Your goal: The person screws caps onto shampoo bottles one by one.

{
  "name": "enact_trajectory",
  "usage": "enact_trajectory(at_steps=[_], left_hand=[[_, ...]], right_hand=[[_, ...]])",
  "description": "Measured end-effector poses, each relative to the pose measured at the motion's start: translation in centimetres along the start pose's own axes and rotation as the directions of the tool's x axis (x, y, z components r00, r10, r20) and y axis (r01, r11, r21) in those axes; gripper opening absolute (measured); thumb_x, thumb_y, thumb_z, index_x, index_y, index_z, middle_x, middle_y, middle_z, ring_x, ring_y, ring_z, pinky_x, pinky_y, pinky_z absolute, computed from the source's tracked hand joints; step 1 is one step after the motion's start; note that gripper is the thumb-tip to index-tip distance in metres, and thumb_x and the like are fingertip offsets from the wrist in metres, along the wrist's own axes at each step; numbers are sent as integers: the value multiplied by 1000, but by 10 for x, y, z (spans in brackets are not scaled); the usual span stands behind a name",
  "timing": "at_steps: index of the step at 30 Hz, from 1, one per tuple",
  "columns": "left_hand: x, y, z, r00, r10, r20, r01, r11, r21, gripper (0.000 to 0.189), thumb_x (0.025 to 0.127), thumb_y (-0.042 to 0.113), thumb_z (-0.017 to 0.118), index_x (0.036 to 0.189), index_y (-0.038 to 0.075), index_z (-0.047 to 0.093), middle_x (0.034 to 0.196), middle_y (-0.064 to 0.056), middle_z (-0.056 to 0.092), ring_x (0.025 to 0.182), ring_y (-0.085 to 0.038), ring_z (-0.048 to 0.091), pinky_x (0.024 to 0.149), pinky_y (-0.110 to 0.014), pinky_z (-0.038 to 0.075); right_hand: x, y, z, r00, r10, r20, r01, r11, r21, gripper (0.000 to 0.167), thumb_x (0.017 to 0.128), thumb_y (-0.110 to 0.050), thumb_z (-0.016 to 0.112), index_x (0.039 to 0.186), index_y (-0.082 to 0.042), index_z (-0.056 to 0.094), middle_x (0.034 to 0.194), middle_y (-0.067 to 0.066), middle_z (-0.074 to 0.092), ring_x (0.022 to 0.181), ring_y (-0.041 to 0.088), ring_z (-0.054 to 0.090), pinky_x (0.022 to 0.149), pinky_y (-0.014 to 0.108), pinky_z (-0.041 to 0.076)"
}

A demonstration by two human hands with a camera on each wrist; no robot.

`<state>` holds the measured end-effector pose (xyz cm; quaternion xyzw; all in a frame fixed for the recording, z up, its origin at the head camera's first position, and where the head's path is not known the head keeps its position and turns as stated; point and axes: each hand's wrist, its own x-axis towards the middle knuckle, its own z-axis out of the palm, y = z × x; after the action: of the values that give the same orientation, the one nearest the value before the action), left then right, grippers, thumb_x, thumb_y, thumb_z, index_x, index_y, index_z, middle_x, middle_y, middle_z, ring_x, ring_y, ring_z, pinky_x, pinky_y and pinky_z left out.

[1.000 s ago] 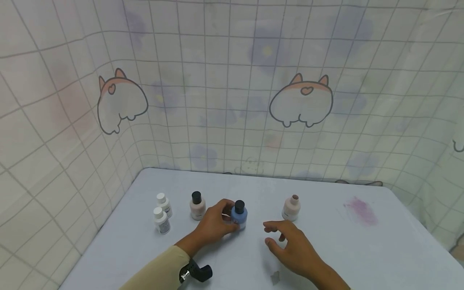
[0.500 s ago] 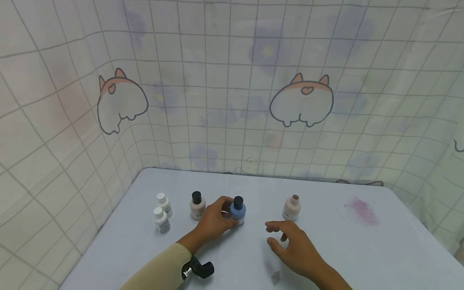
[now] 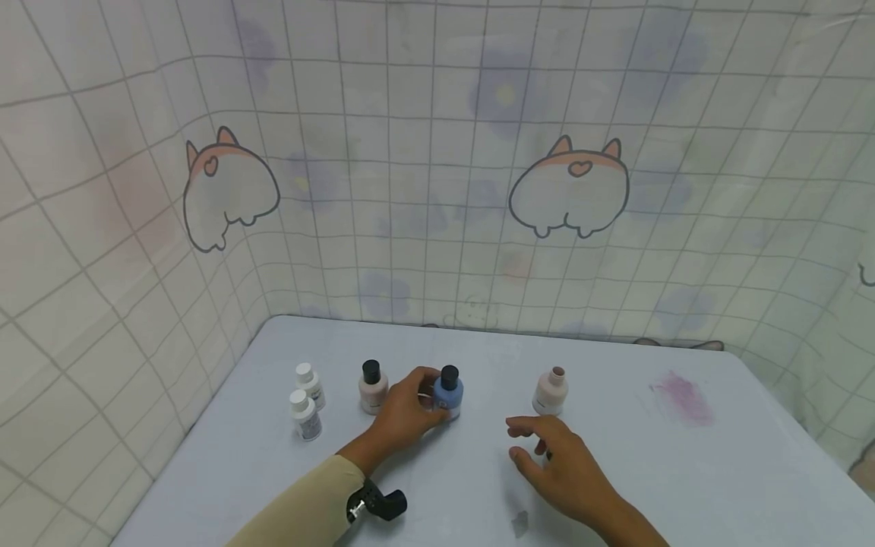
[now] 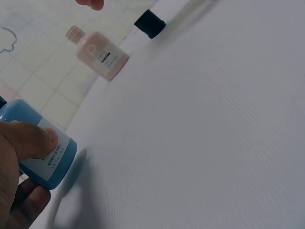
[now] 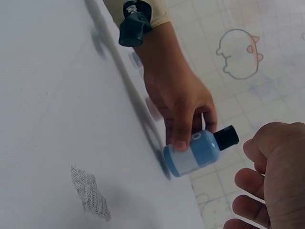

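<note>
My left hand (image 3: pixel 403 414) grips a blue bottle (image 3: pixel 447 395) with a black cap (image 3: pixel 449 374), thumb pressed on the label side. The bottle stands almost upright, close over the table, its shadow beside it in the left wrist view. My right hand (image 3: pixel 563 463) hovers to the right with fingers loosely bent and nothing between them. Just beyond it stands a pale pink bottle (image 3: pixel 550 393) with a bare, uncapped neck. A loose black cap (image 4: pixel 150 24) lies on the table near that bottle, mostly hidden behind my right hand in the head view.
Left of my left hand stands another pale pink bottle (image 3: pixel 373 391) with its black cap on. Two small white bottles (image 3: pixel 305 416) are farther left. The white table (image 3: pixel 615 410) carries a pink stain (image 3: pixel 683 396) at right and a small grey patch (image 3: pixel 520 523) in front.
My left hand has shifted the blue bottle slightly away, toward the back of the table. My right hand has drifted a little to the right. The other bottles have stayed in place.
</note>
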<state>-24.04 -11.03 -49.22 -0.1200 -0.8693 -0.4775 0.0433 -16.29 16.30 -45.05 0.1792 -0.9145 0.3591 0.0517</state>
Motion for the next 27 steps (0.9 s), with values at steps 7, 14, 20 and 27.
enact_trajectory(at_steps=[7, 14, 20, 27], left_hand=[[3, 3, 3, 1000, -5, -7, 5, 1000, 11, 61, 81, 14, 89, 133, 9, 57, 121, -6, 66, 106, -19, 66, 93, -33, 58], [6, 0, 3, 1000, -12, -10, 13, 1000, 18, 61, 81, 13, 88, 133, 10, 57, 120, -6, 66, 105, -18, 66, 92, -33, 58], [8, -2, 5, 1000, -16, -15, 17, 999, 31, 62, 81, 14, 89, 134, 9, 56, 120, -7, 67, 105, -19, 67, 91, -34, 58], [9, -3, 6, 999, -33, -18, 33, 999, 27, 61, 81, 13, 89, 133, 9, 57, 120, -7, 67, 103, -18, 67, 91, -32, 58]], right_hand=[[-2, 3, -4, 1000, 21, -12, -21, 1000, 16, 41, 90, -12, 80, 126, -26, 68, 110, -17, 66, 91, 17, 61, 81, 35, 56], [-3, 6, -8, 1000, 13, -19, -12, 1000, 25, 38, 91, -11, 79, 125, -23, 68, 111, -15, 66, 91, 17, 62, 84, 39, 57], [-4, 8, -10, 1000, 15, -16, -15, 1000, 18, 38, 90, -11, 80, 125, -22, 68, 110, -14, 67, 90, 17, 60, 81, 37, 56], [-7, 15, -12, 997, -45, -66, 45, 999, 10, 41, 86, -5, 82, 122, -20, 70, 108, -13, 67, 87, 16, 59, 77, 33, 56]])
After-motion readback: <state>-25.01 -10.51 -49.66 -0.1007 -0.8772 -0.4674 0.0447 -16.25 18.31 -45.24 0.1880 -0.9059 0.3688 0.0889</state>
